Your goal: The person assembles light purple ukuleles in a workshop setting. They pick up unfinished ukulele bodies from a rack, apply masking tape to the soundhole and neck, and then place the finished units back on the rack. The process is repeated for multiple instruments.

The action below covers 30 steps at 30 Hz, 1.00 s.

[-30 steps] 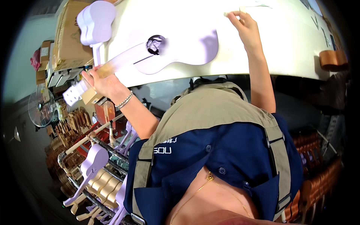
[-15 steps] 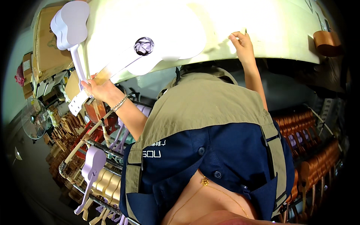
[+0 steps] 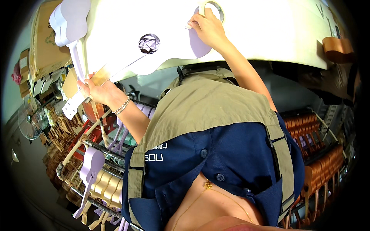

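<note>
1. Head view: at far left you had a wire-guarded fan (image 3: 31, 117) and a cardboard carton (image 3: 50, 42); next to them, stacked lilac ukulele bodies (image 3: 75, 19) stood at the table's edge.
2. Your left hand (image 3: 99, 90) was closed around the neck of the pale lilac ukulele (image 3: 169, 53), just short of its bare headstock (image 3: 73, 106), beside a tan strip (image 3: 101, 76) on the neck.
3. That ukulele lay face up on the white table (image 3: 266, 42), its neck reaching past the left edge.
4. Its soundhole already had a crumpled filler (image 3: 149, 44) in it, so that part looked done. No strings showed.
5. Your right hand (image 3: 210, 32) gripped a tape roll (image 3: 202, 9) above the body's wide end, thumb and forefinger pinched at a small pale end. Whether it touched the wood, you couldn't tell.
6. Glare washed out the body's face; no laid tape could be made out there, so taping looked unfinished, though how much remained was unclear.
7. Farthest right, a brown instrument body (image 3: 337, 49) rested at the table's end.
</note>
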Tool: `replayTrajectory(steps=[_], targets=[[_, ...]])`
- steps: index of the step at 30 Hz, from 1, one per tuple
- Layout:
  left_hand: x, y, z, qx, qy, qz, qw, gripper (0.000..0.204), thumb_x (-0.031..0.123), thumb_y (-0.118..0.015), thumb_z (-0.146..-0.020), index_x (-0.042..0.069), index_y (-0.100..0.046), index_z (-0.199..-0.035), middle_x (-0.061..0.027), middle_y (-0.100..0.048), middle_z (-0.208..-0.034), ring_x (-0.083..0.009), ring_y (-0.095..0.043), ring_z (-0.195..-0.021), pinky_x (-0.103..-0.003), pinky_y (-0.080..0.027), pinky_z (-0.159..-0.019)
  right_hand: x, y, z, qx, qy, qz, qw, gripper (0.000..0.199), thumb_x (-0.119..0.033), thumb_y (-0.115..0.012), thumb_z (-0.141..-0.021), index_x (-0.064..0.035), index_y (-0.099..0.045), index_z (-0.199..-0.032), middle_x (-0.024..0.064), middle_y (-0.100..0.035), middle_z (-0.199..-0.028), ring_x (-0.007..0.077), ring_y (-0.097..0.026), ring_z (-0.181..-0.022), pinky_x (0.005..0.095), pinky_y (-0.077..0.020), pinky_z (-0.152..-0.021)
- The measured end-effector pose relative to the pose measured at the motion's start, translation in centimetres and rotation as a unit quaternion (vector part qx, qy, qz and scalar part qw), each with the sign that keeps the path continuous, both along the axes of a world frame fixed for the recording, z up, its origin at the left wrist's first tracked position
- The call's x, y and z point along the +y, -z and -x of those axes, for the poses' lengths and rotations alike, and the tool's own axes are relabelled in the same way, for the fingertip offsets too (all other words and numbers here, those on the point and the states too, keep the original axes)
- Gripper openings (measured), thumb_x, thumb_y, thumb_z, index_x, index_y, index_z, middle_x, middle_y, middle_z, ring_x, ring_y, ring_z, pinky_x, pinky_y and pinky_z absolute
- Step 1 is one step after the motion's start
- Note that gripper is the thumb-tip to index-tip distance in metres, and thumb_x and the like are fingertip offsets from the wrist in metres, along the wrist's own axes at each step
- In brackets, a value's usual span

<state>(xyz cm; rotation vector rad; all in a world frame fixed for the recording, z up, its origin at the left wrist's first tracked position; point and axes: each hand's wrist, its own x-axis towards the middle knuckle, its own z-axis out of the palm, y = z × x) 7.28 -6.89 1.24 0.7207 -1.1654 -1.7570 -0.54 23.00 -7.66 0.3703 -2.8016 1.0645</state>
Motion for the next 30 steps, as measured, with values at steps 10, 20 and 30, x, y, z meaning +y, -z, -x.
replayTrajectory(steps=[10,20,30], targets=[[0.5,-0.4,0.1,0.005,0.007,0.023,1.000,0.041,0.004,-0.038,-0.091,0.011,-0.033,-0.132,-0.0091,-0.046,-0.096,-0.0177,-0.048,-0.080,-0.036,-0.047,-0.078,-0.1,-1.0,1.3,-0.002,0.042,-0.126,0.991,0.040,-0.046,-0.066,-0.071,-0.0105,-0.062,-0.087,0.0131,-0.049,-0.087,0.0273,-0.056,-0.075,0.0362,-0.0454,-0.061],[0.5,-0.5,0.3,0.010,0.000,0.020,1.000,0.043,0.004,-0.039,-0.091,0.012,-0.032,-0.133,-0.0074,-0.048,-0.086,-0.0164,-0.049,-0.077,-0.036,-0.045,-0.079,2.1,0.1,1.3,-0.023,0.009,0.010,1.000,0.016,-0.031,-0.060,-0.079,-0.0164,-0.064,-0.084,0.0130,-0.047,-0.086,0.0274,-0.056,-0.072,0.0364,-0.0467,-0.062],[1.0,-1.0,0.8,0.019,-0.002,0.010,1.000,0.044,0.000,-0.039,-0.088,0.011,-0.037,-0.131,-0.0081,-0.048,-0.090,-0.0176,-0.050,-0.078,-0.037,-0.045,-0.079,-0.7,0.3,0.9,0.086,0.021,-0.069,0.994,0.027,-0.036,-0.067,-0.072,-0.0117,-0.057,-0.072,0.0089,-0.046,-0.075,0.0250,-0.053,-0.067,0.0370,-0.0403,-0.051]])
